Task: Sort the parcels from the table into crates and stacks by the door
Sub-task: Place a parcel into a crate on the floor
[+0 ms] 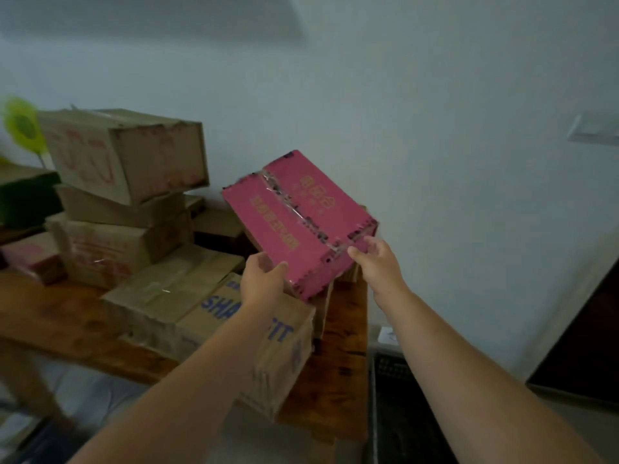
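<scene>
At frame centre, a tilted pink box (298, 222) is gripped by the curled fingers of 2 hands, left hand (263, 277) and right hand (376, 262), above the wooden table (341, 333)

A plain back room of a home or small shop, serving as a parcel store. A worn wooden table (345, 329) stands against a bare, pale painted wall (435, 128), heaped with scuffed, taped cardboard cartons (127, 152) stacked crookedly, one with blue lettering (281, 363), and a pink parcel (294, 219) among them. An ordinary household light switch (593, 128) sits on the wall, a dark slotted plastic crate (392, 396) is on the floor beside the table, and what looks like a dark door (586, 346) lies to the right
</scene>
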Tool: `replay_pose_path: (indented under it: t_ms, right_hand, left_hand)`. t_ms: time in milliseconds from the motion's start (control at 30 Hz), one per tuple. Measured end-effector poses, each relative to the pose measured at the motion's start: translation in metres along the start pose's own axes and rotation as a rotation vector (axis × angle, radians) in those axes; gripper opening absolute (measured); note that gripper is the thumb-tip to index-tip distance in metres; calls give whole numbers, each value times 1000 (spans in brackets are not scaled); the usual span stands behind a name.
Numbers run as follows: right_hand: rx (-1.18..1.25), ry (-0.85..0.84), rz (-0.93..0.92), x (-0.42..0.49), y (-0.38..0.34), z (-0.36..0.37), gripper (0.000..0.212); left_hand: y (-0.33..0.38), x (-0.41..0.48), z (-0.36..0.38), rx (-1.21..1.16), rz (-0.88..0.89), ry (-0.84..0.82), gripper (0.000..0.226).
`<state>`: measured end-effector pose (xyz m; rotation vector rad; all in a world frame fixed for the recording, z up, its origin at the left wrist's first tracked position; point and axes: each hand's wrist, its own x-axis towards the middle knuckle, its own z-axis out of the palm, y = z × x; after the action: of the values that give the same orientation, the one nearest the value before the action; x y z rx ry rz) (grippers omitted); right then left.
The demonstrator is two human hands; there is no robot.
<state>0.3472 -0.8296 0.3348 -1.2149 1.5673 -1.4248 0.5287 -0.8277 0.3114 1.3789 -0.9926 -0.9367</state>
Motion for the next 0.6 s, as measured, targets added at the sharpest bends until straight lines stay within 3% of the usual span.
replay_pose_path:
  t_ms: [133,333,500,600]
  right_hand:
    - [132,84,56,24,2,36,54]
    - [62,300,90,68,17,42,48]
    - [50,378,116,114,24,23,69]
    - [48,340,117,140,31,12,79]
  left_hand:
    - [-1,48,-27,55,-15,-40,55]
    - [-9,103,-19,55,-83,-111,69]
    - [-22,123,4,51,-199,-148,82]
    - [-30,133,21,28,-276,-140,73]
